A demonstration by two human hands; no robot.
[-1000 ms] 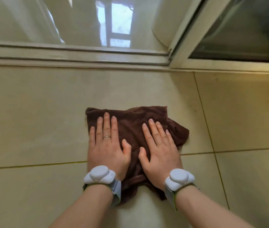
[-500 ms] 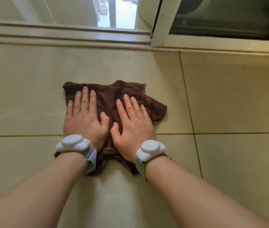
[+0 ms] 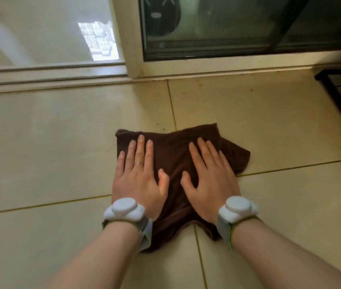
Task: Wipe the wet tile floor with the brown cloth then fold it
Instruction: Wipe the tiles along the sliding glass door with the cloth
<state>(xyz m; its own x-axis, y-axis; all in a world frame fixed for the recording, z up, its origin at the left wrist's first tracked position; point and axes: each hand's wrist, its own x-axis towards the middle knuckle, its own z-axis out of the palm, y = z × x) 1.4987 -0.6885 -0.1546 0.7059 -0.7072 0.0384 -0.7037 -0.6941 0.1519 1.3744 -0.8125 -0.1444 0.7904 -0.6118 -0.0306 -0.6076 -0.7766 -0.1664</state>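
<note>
We press left hand (image 3: 137, 180) and right hand (image 3: 211, 178) flat, fingers straight, on brown cloth (image 3: 173, 155) on tile floor (image 3: 61, 142).

Bare forearms; white round device (image 3: 125, 210) on grey-green strap each wrist; thin ring (image 3: 138, 162) on left hand (image 3: 138, 180).

This looks like a home, down on the floor by a sliding glass door. Under the two flat hands (image 3: 138, 180) lies a floor of big shiny cream tiles (image 3: 40, 153) with thin yellowish lines between them. Just past the fingertips runs a pale metal door track (image 3: 50, 77). Beyond it stands a white door frame (image 3: 123, 38) with dark glass (image 3: 228, 24). Far off to the right of the hands stands a black metal rack (image 3: 340, 101). Light from a window shines on the floor beyond the track.
</note>
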